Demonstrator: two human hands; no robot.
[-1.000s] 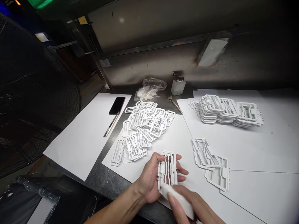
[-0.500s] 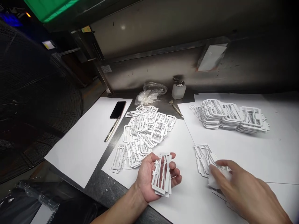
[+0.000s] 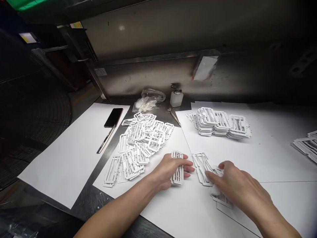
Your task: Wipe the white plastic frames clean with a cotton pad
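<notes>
My left hand [image 3: 166,172] is closed round a small stack of white plastic frames [image 3: 177,169], held on edge against the white paper [image 3: 188,205]. My right hand [image 3: 235,183] lies palm down to the right, its fingers pressing on two loose white frames [image 3: 201,162] that lie flat on the paper. Whether a white wipe is still under its fingers is hidden. A loose heap of the same frames [image 3: 141,142] spreads just left of my left hand.
A neat row of stacked frames [image 3: 219,121] sits at the back right, with more frames [image 3: 305,145] at the right edge. A phone [image 3: 113,117] and a pen [image 3: 105,140] lie on the left sheet. A small bottle [image 3: 176,97], a plastic bag [image 3: 148,99] and tweezers [image 3: 174,115] are by the metal wall.
My left hand turned over and lowered its frames onto the paper. My right hand left the held frames, moved right, and settled on the two flat frames. The view shifted right.
</notes>
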